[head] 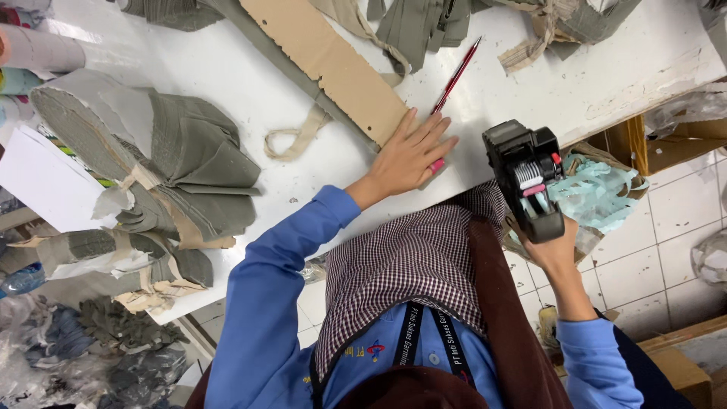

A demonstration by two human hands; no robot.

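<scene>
My left hand [410, 155] lies flat, fingers spread, on the white table [250, 91] at the near end of a long brown cardboard strip [327, 59]. A small pink thing shows under its fingertips. A red pencil [456, 76] lies just beyond the fingers. My right hand [551, 246] grips the handle of a black label gun [524, 176], held off the table's edge above the floor. A blue sleeve covers each arm.
Bundles of grey-green cut fabric pieces [182, 163] tied with tan strips lie at the left. More fabric [424, 23] sits at the far edge. A loose tan strip loop [297, 136] lies mid-table. A bin with pale teal tape waste [598, 193] stands beside the table on the tiled floor.
</scene>
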